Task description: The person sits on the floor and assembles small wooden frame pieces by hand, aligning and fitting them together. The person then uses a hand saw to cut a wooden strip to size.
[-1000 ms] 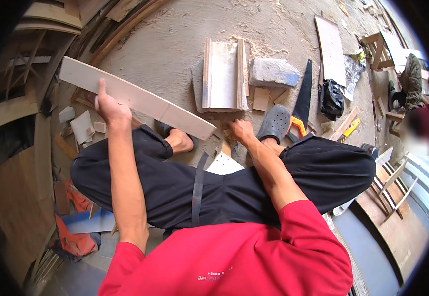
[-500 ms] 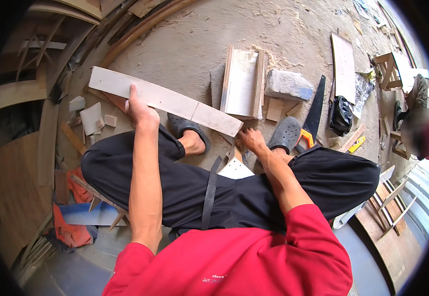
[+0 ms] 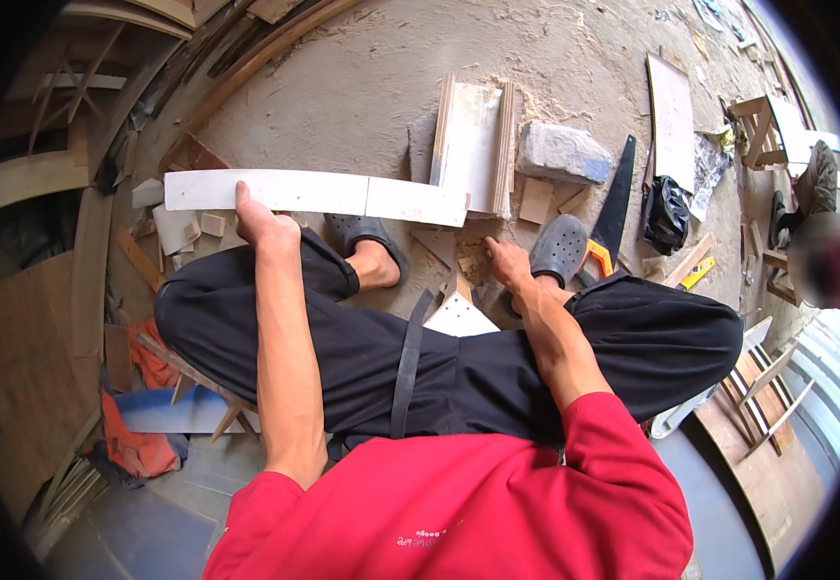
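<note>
My left hand (image 3: 263, 224) grips a long white-faced wooden board (image 3: 314, 192) near its left end, thumb on top and fingers beneath. The board is held up almost level across the view, with a thin line crossing its face right of the middle. Its right end overlaps a channel-shaped wooden piece (image 3: 471, 126) on the ground. My right hand (image 3: 509, 259) is apart from the board, just below its right end, beside small wood scraps. Its fingers are curled closed; what they hold, if anything, is hidden. A white triangular piece (image 3: 461, 317) shows between my legs.
A handsaw (image 3: 614, 198) with an orange handle leans by my right shoe (image 3: 559, 246). Near it are a pale stone block (image 3: 563, 152), a black plastic bag (image 3: 666, 215) and a yellow tool (image 3: 698, 275). Wood offcuts (image 3: 180, 227) lie at left. Another person (image 3: 821, 256) sits at far right.
The board has swung from a slant to nearly level, its left end coming down and its right end rising. My right hand has moved off the board's right end, slightly to the right.
</note>
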